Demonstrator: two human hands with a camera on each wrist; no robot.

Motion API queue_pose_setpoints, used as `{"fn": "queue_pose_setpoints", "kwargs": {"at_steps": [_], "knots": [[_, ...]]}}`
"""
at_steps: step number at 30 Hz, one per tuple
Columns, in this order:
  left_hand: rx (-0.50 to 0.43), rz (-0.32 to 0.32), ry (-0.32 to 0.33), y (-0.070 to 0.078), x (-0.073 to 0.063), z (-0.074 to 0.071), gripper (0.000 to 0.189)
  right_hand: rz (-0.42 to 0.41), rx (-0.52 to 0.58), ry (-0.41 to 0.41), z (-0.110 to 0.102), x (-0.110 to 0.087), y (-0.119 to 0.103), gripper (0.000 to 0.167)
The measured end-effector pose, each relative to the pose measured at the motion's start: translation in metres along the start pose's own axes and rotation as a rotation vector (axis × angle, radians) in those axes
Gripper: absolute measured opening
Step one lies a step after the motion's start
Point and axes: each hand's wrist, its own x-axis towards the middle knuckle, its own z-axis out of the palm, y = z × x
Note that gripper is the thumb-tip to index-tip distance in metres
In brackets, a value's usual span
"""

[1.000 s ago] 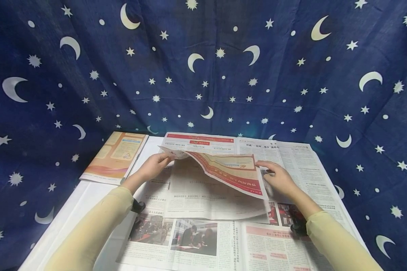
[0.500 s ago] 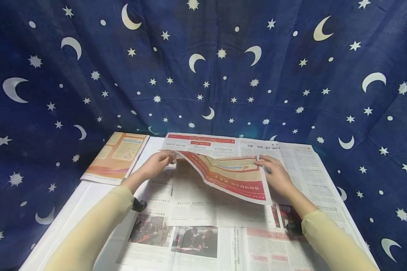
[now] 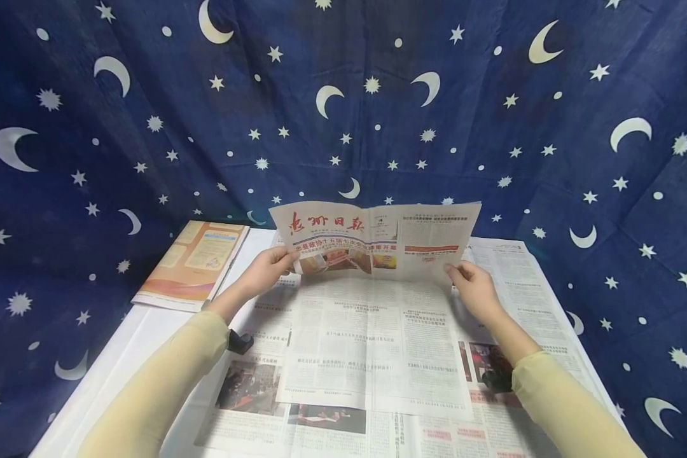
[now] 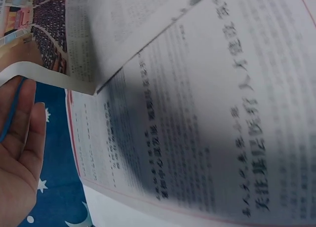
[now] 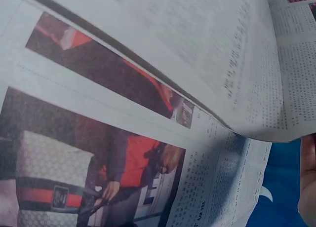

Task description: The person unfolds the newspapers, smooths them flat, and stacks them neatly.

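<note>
While upright, folded newspaper (image 3: pixel 378 245) pinched by left hand (image 3: pixel 266 270), right hand (image 3: pixel 474 287).

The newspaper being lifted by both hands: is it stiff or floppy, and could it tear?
Probably floppy: the newspaper creases between the left hand and right hand. Likely light, since fingertip pinches lift it. Thin sheets might tear if tugged.

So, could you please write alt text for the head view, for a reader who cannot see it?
Two hands, left hand and right hand, hold up the top half of a newspaper by its side edges, its lower half lying on more newspaper sheets spread over a white table. A booklet lies at the left, before a blue curtain with moons and stars.
</note>
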Motion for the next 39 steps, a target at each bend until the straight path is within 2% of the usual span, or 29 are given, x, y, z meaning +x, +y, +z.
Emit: {"fn": "queue_pose_setpoints", "kwargs": {"at_steps": [4,9,13,18,23,26,33,39], "knots": [[-0.046,-0.026,0.026,0.008,0.007,0.003,0.044,0.046,-0.001,0.052,-0.004,0.003,0.0,0.061],[-0.103,-0.08,0.054,0.014,0.016,0.013,0.045,0.101,0.023,0.073,-0.009,0.004,0.002,0.063],[-0.139,-0.135,0.032,0.01,0.021,0.026,0.041,0.154,0.006,0.064,-0.01,0.003,0.005,0.063],[-0.042,-0.228,-0.015,0.001,0.018,0.044,0.033,0.179,-0.008,0.076,-0.008,0.001,0.012,0.058],[0.093,-0.302,-0.019,-0.005,0.014,0.057,0.028,0.205,0.0,0.059,-0.005,0.001,0.02,0.054],[0.155,-0.306,-0.016,-0.006,0.012,0.064,0.023,0.236,-0.024,0.037,-0.003,0.0,0.025,0.054],[0.151,-0.297,-0.047,-0.002,0.01,0.076,0.023,0.271,-0.046,0.005,-0.004,0.0,0.041,0.051],[0.266,-0.298,-0.039,-0.001,0.009,0.079,0.025,0.311,-0.051,-0.026,-0.007,0.0,0.047,0.049]]}}
